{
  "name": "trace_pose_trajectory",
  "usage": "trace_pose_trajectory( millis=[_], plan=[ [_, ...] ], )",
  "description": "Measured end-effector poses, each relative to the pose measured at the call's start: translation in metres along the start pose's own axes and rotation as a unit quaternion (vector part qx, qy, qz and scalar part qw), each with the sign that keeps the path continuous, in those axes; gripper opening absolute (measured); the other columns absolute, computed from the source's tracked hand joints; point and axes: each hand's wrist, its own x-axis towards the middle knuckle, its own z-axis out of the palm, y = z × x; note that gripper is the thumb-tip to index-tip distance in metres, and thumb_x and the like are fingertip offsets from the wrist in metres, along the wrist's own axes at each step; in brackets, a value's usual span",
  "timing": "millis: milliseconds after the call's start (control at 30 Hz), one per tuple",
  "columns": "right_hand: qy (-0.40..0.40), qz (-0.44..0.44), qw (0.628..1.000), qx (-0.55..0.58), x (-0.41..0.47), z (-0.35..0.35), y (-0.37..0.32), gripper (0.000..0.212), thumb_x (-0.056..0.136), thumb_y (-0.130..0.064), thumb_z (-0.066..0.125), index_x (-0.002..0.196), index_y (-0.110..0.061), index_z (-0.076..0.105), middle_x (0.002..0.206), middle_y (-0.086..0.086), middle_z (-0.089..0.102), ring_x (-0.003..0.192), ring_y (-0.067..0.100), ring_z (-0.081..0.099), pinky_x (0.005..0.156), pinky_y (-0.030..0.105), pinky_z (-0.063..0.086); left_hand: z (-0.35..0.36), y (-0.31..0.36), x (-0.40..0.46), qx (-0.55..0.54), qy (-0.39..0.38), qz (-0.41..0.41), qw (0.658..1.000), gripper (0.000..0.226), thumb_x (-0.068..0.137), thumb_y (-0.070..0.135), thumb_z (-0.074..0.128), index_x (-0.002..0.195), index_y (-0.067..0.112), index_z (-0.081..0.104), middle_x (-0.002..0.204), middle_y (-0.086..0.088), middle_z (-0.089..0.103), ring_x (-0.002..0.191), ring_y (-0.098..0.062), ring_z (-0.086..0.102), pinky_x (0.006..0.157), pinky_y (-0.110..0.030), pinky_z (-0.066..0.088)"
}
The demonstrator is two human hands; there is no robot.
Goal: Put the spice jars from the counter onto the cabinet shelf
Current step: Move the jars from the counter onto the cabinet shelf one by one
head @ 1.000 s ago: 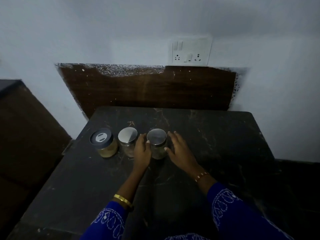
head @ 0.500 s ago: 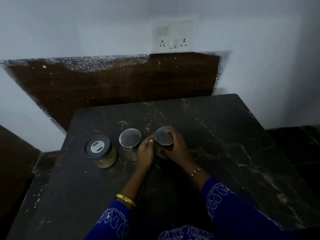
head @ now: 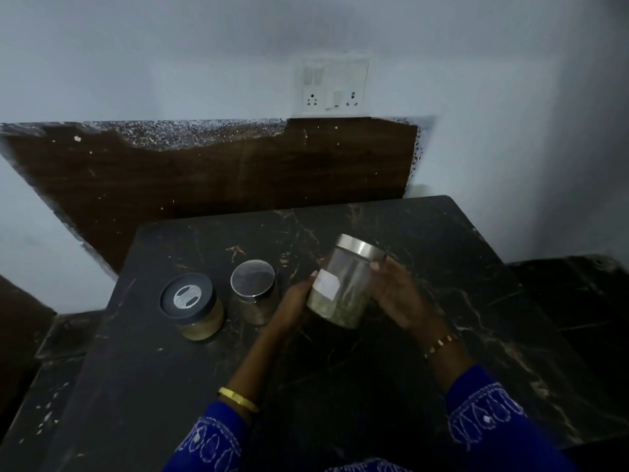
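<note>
- Head view: a steel-lidded glass jar (head: 343, 284) with a white label, greenish spice in its bottom, is tilted above the dark counter (head: 442, 318).
- The left hand (head: 292, 301) and right hand (head: 398, 294) clasp its sides.
- A second steel-lidded jar (head: 253, 292) and a black-lidded jar (head: 192, 306) of tan powder stand on the counter left of the hands.

held jar (head: 343, 284): clear glass, brushed metal lid, white paper label
middle jar (head: 253, 291): glass, shiny metal lid
black-lidded jar (head: 192, 306) — at 9 o'clock: matt plastic cap
counter (head: 425, 267): polished black marble — pale veins
back panel (head: 211, 172): dark wood-grain, top edge rough
</note>
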Motion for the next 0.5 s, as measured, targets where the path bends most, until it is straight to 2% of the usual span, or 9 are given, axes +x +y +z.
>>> trace_pose_trajectory(
  millis=[33, 67, 100, 167, 200, 267, 400, 467, 500],
  plan=[
    [0.002, -0.012, 1.0, -0.014, -0.003, 0.002, -0.006, 0.069, 0.053, -0.04, 0.084, 0.111, -0.013, 0.059, 0.1, 0.004, 0.072, 0.09, 0.018, 0.07, 0.069, 0.03, 0.059, 0.008, 0.002, -0.004, -0.024, -0.035, -0.012, 0.999, 0.035, 0.101, 0.02, 0.028, 0.102, 0.009, 0.06, 0.089, -0.005, 0.068, 0.076, -0.011, 0.064, 0.059, -0.015, 0.055],
    [0.023, -0.022, 0.999, -0.036, -0.005, 0.002, -0.011, 0.075, 0.053, -0.044, 0.082, 0.116, -0.011, 0.057, 0.105, 0.006, 0.071, 0.092, 0.019, 0.069, 0.071, 0.032, 0.058, 0.016, 0.003, -0.007, -0.049, -0.06, -0.019, 0.997, 0.036, 0.101, 0.024, 0.027, 0.097, 0.015, 0.061, 0.087, -0.003, 0.069, 0.077, -0.012, 0.067, 0.063, -0.021, 0.057],
    [0.058, -0.033, 0.996, -0.06, -0.007, 0.003, -0.014, 0.07, 0.063, -0.041, 0.076, 0.122, -0.01, 0.054, 0.111, 0.009, 0.068, 0.095, 0.022, 0.068, 0.072, 0.035, 0.057, 0.024, 0.003, -0.007, -0.07, -0.073, -0.02, 0.995, 0.037, 0.101, 0.028, 0.026, 0.096, 0.019, 0.061, 0.091, -0.003, 0.069, 0.083, -0.014, 0.068, 0.071, -0.027, 0.056],
    [0.146, -0.056, 0.984, -0.087, -0.01, 0.004, -0.02, 0.04, 0.086, -0.027, 0.057, 0.123, -0.012, 0.051, 0.115, 0.013, 0.063, 0.096, 0.024, 0.065, 0.075, 0.037, 0.056, 0.041, 0.001, -0.006, -0.079, -0.071, -0.014, 0.994, 0.04, 0.099, 0.038, 0.023, 0.102, 0.021, 0.059, 0.104, -0.006, 0.066, 0.097, -0.02, 0.064, 0.083, -0.035, 0.052],
    [0.183, -0.068, 0.975, -0.106, -0.011, 0.004, -0.023, 0.028, 0.092, -0.024, 0.05, 0.118, -0.014, 0.053, 0.111, 0.01, 0.063, 0.092, 0.021, 0.064, 0.074, 0.036, 0.055, 0.049, 0.003, -0.005, -0.078, -0.074, -0.01, 0.994, 0.042, 0.098, 0.042, 0.021, 0.107, 0.021, 0.057, 0.107, -0.007, 0.064, 0.101, -0.022, 0.062, 0.085, -0.036, 0.051],
    [0.215, -0.083, 0.958, -0.171, -0.012, -0.003, -0.031, 0.016, 0.096, -0.026, 0.043, 0.107, -0.018, 0.053, 0.096, 0.002, 0.063, 0.081, 0.013, 0.063, 0.069, 0.028, 0.053, 0.062, 0.007, -0.001, -0.058, -0.067, 0.011, 0.996, 0.044, 0.097, 0.046, 0.021, 0.11, 0.021, 0.055, 0.109, -0.007, 0.063, 0.101, -0.021, 0.062, 0.085, -0.036, 0.053],
    [0.207, -0.069, 0.938, -0.268, -0.015, -0.021, -0.051, 0.018, 0.098, -0.033, 0.037, 0.1, -0.027, 0.054, 0.091, -0.006, 0.06, 0.081, 0.007, 0.059, 0.072, 0.025, 0.049, 0.084, 0.017, 0.006, 0.015, -0.042, 0.059, 0.997, 0.048, 0.095, 0.049, 0.024, 0.109, 0.02, 0.06, 0.112, -0.013, 0.066, 0.104, -0.028, 0.065, 0.091, -0.047, 0.052],
    [0.173, -0.056, 0.944, -0.276, -0.019, -0.03, -0.061, 0.012, 0.096, -0.034, 0.043, 0.099, -0.032, 0.054, 0.092, -0.008, 0.061, 0.083, 0.007, 0.059, 0.072, 0.024, 0.05, 0.097, 0.022, 0.011, 0.052, -0.017, 0.081, 0.995, 0.052, 0.096, 0.048, 0.024, 0.11, 0.015, 0.061, 0.108, -0.016, 0.067, 0.098, -0.028, 0.067, 0.086, -0.045, 0.055],
    [0.152, -0.049, 0.948, -0.276, -0.021, -0.034, -0.066, 0.015, 0.094, -0.032, 0.047, 0.107, -0.03, 0.054, 0.096, -0.007, 0.062, 0.086, 0.008, 0.06, 0.071, 0.023, 0.051, 0.104, 0.026, 0.013, 0.066, -0.003, 0.094, 0.993, 0.05, 0.096, 0.047, 0.024, 0.107, 0.015, 0.062, 0.103, -0.013, 0.069, 0.093, -0.024, 0.068, 0.08, -0.039, 0.057]
  ],
)
